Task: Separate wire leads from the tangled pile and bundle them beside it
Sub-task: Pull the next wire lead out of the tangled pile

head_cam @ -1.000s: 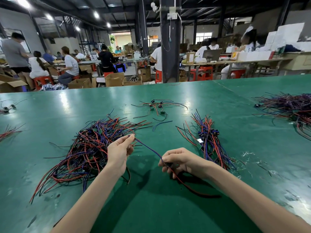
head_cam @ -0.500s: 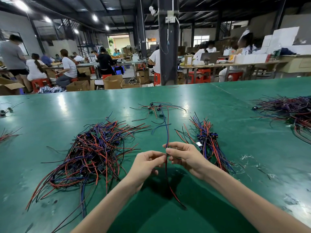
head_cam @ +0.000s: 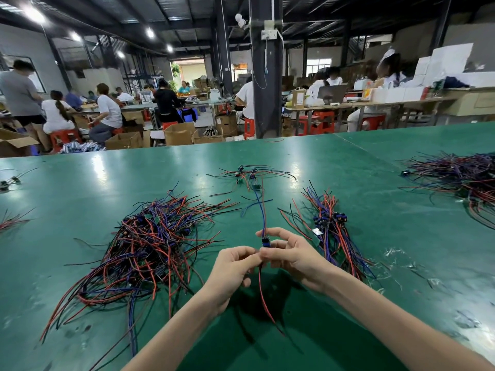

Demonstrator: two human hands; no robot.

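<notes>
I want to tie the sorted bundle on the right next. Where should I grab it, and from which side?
Probably around the middle of the sorted bundle, at its cluster of blue connectors, from above, fingers across the wires. There the leads lie packed and parallel; both ends fan out loose.

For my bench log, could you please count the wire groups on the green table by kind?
Large tangled piles: 2 (near pile, far-right pile)
Aligned bundle: 1
Small scatters: 3 (centre scatter, upper left-edge scatter, lower left-edge scatter)
Single lead pinched by left hand and right hand: 1
Total: 7
</notes>
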